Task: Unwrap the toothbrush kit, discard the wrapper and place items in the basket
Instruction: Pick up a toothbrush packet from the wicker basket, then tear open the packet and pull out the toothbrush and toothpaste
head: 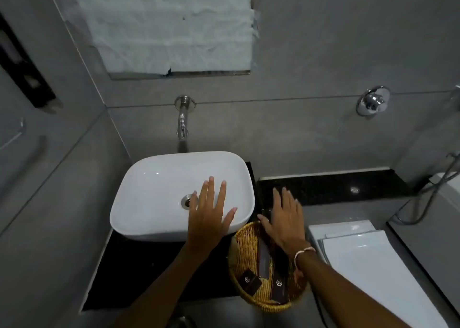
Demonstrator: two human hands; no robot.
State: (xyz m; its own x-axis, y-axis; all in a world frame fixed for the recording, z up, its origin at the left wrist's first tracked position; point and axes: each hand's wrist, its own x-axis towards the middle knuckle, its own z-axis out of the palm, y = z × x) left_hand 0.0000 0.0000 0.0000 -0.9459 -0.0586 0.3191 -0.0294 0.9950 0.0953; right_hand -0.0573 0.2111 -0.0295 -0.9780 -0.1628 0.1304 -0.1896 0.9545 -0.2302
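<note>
A grey tiled wall (pixel 311 54) fills the upper frame, with a mirror (pixel 169 29) at upper centre, its glass covered by white paper. Below it, centre frame, a white basin (pixel 154 191) sits on a black counter (pixel 139 273), and a chrome tap (pixel 183 122) juts from the wall above it. A black ledge (pixel 336 186) runs right of the basin, and a white toilet lid (pixel 368 265) takes the lower right. A chrome valve (pixel 372 101) sits on the wall at upper right. At lower centre-right a round wicker basket (pixel 242 255) rests at the counter's edge, just beside the basin. Inside lie dark brown packs: a long box (pixel 263 258) in the middle, a small square packet (pixel 251 281) at its lower left, and another box (pixel 279 290) at lower right; which one is the toothbrush kit cannot be told. The left hand (pixel 210 215) is spread flat, fingers apart, over the basin's right side, holding nothing. The right hand (pixel 286 220) is over the basket's upper rim with fingers extended, its thumb at a dark item (pixel 267 214) there; whether it grips that item cannot be told. A pale band (pixel 303 251) circles the right wrist.
</note>
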